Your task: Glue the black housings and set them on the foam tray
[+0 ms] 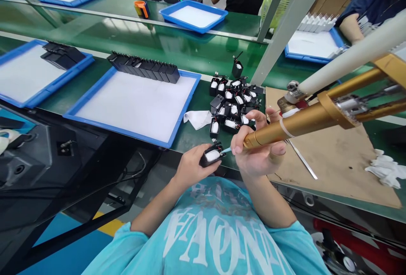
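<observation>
My left hand is closed around a small black housing with a white part and wires inside, held just off the bench's front edge. My right hand grips the front end of a gold dispensing gun, thumb and fingers around its barrel. From it a thin light-blue nozzle points left, its tip at the right end of the housing; whether it touches is too small to tell. Just beyond my hands stands a cluster of similar black housings with white parts and red wires. A white cloth lies left of them.
A blue tray with a row of black cases is to the left, another blue tray beyond it. Brown cardboard covers the bench at right, bearing a metal strip and crumpled white gloves. People work across the bench.
</observation>
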### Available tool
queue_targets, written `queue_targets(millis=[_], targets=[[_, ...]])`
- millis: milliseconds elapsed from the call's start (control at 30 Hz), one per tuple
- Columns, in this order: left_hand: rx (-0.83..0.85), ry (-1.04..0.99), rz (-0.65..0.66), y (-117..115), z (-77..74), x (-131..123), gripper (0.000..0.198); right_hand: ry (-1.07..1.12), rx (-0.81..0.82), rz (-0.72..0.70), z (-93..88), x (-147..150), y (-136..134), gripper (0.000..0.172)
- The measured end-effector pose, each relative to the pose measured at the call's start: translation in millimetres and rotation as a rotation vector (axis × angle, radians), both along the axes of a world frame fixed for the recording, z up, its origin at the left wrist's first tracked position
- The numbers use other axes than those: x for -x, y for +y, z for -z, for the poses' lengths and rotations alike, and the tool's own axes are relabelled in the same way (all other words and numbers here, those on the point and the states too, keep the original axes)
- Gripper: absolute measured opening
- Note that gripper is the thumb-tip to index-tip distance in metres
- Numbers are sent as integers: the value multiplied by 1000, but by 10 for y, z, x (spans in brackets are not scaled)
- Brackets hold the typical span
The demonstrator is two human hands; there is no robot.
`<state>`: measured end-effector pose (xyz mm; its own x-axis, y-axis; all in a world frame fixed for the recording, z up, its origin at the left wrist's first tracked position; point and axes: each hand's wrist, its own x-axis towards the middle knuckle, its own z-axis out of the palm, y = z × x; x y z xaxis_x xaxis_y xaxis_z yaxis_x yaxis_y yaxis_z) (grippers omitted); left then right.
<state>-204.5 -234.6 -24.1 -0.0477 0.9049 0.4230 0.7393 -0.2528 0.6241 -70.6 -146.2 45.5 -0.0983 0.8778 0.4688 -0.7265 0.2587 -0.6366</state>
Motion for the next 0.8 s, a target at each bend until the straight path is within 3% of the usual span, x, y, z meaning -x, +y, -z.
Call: queue_targets(millis=[267, 400, 633, 800], targets=[[79, -105, -19, 34, 139, -61, 39, 32, 1, -33, -31, 69, -8, 42], [-26, -114, -14, 66, 105, -140, 36, 50, -40, -56, -53, 128, -20, 32], [-116, -131, -15, 106, 33, -189, 37, 37, -58, -89, -37, 133, -27, 30], [-95, -113, 5, 93, 60, -153, 40, 89, -73, -97, -34, 141, -21, 39]])
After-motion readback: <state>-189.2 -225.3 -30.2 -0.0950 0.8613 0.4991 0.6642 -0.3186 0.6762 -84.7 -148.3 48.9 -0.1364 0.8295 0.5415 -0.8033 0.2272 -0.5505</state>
